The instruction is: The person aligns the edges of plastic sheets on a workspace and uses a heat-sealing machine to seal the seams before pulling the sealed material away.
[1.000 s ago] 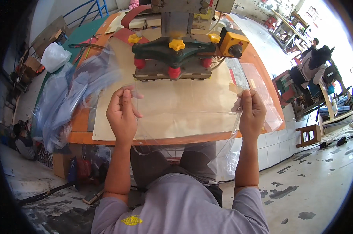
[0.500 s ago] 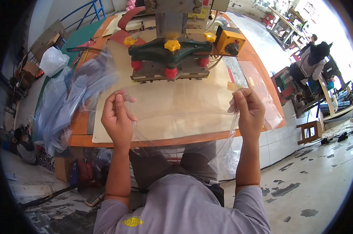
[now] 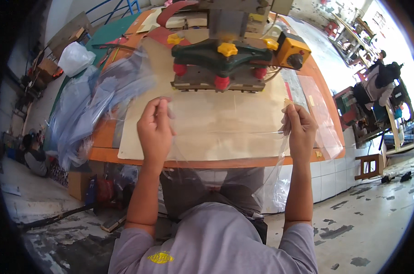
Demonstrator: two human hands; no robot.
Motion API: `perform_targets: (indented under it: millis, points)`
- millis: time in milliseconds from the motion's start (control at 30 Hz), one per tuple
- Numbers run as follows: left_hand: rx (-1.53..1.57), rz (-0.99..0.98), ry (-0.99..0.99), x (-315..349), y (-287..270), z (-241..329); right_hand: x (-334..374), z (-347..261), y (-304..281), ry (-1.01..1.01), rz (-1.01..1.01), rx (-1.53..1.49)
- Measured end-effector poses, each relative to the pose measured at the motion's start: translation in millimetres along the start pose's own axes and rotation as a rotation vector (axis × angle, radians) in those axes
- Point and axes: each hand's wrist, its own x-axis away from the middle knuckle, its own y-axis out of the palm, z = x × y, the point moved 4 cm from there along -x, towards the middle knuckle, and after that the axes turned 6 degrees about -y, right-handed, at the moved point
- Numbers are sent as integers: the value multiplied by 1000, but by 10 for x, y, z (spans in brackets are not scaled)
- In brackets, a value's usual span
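Observation:
A clear plastic sheet (image 3: 274, 173) is stretched between my two hands above the near side of the table, its lower part hanging past the edge in front of my legs. My left hand (image 3: 155, 130) is closed in a pinch at the sheet's left corner. At the opposite corner, the fingers of my right hand (image 3: 301, 130) are pressed together on the plastic. Beneath the sheet lies a flat tan board (image 3: 207, 107). Just beyond my hands is a press head (image 3: 223, 59) with a dark green frame, yellow knobs and red feet.
Crumpled clear plastic (image 3: 92, 105) heaps over the table's left side, near a white plastic bag (image 3: 76, 59). A yellow control box (image 3: 293, 51) is fixed right of the press. Flat pinkish clear sheets (image 3: 323, 118) lie on the orange table's right. A person (image 3: 380, 82) sits far right.
My view has swung left, so the table and press appear farther right. Both hands keep their pinch on the sheet and have shifted slightly left relative to the press.

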Motion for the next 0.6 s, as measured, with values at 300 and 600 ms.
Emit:
perform_targets:
  millis: [300,600]
  points:
    - [-484,-223,-42,-402,-2,-714,-262,808,346,102,-147,379]
    - [-557,-268,-168,-571,130,-956,-391,997,567,-70,-192,639]
